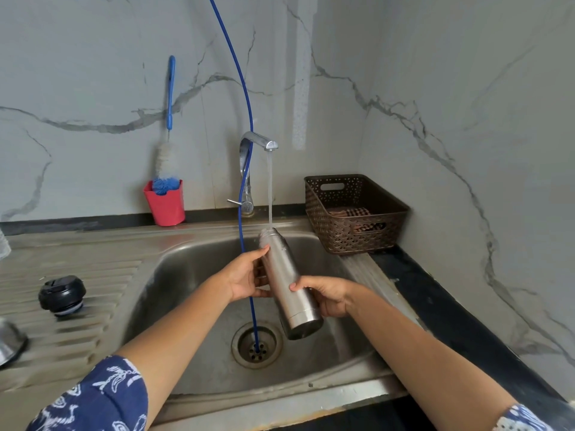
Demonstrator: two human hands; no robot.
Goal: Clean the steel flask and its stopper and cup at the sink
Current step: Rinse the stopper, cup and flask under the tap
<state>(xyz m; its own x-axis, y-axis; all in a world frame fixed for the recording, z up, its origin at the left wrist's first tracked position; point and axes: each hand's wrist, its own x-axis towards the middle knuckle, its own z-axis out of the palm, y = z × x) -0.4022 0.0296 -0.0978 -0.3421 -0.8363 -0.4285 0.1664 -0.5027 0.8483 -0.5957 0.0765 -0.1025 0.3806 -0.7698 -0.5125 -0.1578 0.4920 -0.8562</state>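
The steel flask (284, 275) hangs tilted over the sink basin (186, 275), its open mouth up under the water stream from the tap (259, 141). My left hand (245, 275) holds the flask's upper body from the left. My right hand (326, 293) grips its lower body from the right. The black stopper (61, 295) lies on the ribbed drainboard at the left. At the far left edge the steel cup (9, 340) is partly cut off.
A blue hose (245, 188) runs from above down into the drain (256, 345). A red cup (165, 203) with a bottle brush stands behind the sink. A brown basket (354, 213) with cloths sits at the right on the black counter.
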